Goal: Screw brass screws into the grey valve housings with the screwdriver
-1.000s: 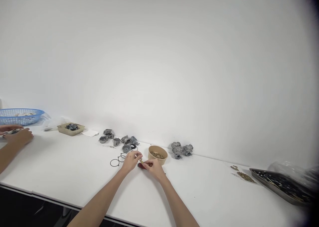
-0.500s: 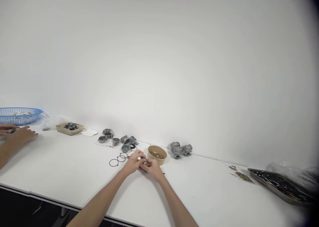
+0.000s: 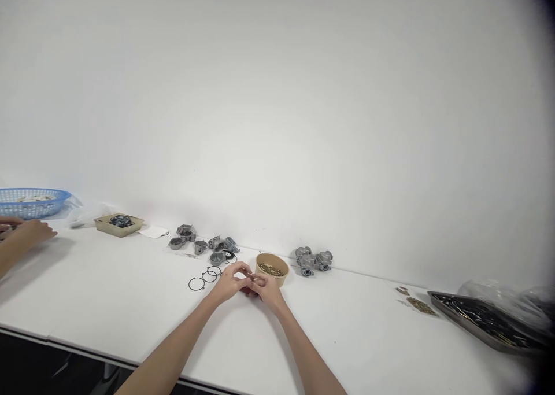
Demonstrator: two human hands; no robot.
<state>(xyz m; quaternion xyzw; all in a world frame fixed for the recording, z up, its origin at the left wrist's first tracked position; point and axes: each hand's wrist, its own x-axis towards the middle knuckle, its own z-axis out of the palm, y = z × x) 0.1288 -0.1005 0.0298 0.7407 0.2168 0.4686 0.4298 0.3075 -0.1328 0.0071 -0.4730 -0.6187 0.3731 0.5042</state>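
Observation:
My left hand (image 3: 232,283) and my right hand (image 3: 265,288) meet over the white table, fingertips pinched together around something small that the fingers hide. Just behind them stands a round cardboard bowl (image 3: 284,278) with small brass-coloured screws or fittings (image 3: 269,269) inside. To the left of my left hand lie several thin black rubber rings (image 3: 196,283), some overlapping. Beyond these rings sit grey metal cup-shaped housings (image 3: 217,258). On the other side of the bowl, a cluster of grey metal castings (image 3: 307,262) rests near the wall.
At far left a co-worker's hands (image 3: 32,233) are near a blue basket (image 3: 34,209). A tan tray (image 3: 118,231) holds dark parts. To the right are a small pile of brass-coloured pieces (image 3: 421,306) and a metal tray (image 3: 470,330) of black parts beside clear plastic (image 3: 505,302).
My hands stay together, with the fingers shifted slightly and the right fingers raised a little. The co-worker's hands have moved a little left. The whole view has shifted slightly.

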